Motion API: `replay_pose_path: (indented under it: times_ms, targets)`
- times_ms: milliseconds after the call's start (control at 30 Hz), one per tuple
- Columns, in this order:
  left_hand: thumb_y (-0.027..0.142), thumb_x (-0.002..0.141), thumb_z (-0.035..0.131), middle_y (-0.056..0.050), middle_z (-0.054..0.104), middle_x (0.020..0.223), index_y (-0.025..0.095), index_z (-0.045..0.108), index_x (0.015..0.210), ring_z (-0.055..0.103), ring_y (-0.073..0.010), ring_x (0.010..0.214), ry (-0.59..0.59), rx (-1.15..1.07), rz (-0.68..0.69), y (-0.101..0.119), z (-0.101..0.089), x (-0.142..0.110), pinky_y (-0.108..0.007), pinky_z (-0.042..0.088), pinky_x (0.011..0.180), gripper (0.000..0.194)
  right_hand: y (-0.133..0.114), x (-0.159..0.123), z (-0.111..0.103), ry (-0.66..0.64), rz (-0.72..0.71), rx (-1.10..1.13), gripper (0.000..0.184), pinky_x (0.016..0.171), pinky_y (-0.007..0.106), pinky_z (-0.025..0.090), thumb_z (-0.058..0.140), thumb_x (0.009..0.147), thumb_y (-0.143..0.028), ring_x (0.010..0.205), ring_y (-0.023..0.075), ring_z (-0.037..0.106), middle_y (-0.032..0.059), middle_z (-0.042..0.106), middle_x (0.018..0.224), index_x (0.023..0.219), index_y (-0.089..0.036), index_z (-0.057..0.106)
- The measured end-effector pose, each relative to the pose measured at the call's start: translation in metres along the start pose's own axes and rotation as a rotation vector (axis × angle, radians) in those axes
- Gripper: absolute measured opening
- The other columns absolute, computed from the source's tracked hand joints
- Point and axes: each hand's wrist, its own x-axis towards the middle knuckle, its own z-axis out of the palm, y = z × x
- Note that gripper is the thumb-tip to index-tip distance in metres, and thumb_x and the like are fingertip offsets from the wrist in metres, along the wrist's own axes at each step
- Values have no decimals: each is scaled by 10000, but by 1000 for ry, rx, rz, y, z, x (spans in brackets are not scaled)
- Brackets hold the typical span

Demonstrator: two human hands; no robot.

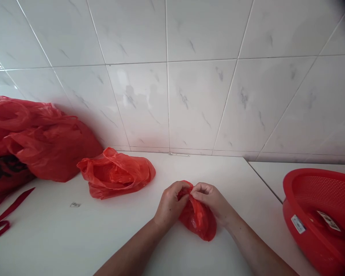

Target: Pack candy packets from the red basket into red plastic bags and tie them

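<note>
A small red plastic bag lies on the white tabletop between my hands. My left hand pinches the bag's gathered top from the left. From the right, my right hand pinches the same top edge, its fingertips close to those of the left. The bag's lower part bulges toward me; its contents cannot be made out through the film. Beyond my left hand sits another red plastic bag, its mouth loosely open, with crumpled red plastic inside.
Large full red bags are heaped at the left against the tiled wall. Red straps trail below them. A small clear scrap lies on the table. A red perforated basket stands at the right, past a seam in the tabletop.
</note>
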Motion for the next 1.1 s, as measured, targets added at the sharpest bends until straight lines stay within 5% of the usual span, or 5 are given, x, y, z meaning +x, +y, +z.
replay_pose_path:
  times_ms: [200,467,700,900,1100]
  targets:
    - [75,763,455,0,612,839,252,673,887,562,-130,772,-63,123,90,3,-4,1,-237,452,692,307,-6,-5,9,16,-56,-227,135,590,243,378,584,754,-213,620,108,475,-49,525,694,814,-223,463]
    - [60,706,445,5,596,798,194,585,709,528,-119,682,-83,310,62,4,-5,2,-218,403,581,193,-3,-3,13,194,-118,-581,172,584,251,382,461,690,-138,620,120,474,-44,550,720,819,-246,500]
    - [136,745,490,25,580,708,183,514,680,512,-106,641,-86,162,18,5,1,0,-205,403,566,84,-2,-2,15,350,-118,-695,146,567,267,389,439,738,-201,631,148,546,-39,626,719,789,-262,562]
    - [85,725,494,-11,608,831,185,576,742,557,-127,745,-52,179,105,6,4,-1,-229,452,659,130,-4,-3,7,191,-137,-429,185,691,275,436,459,729,-181,791,167,591,-12,648,829,818,-233,612]
    - [105,730,538,-18,645,857,204,619,832,585,-142,766,-67,344,256,1,6,-4,-234,471,673,164,2,1,-8,164,100,-152,180,544,252,416,604,759,-372,603,143,530,-5,574,653,709,-201,577]
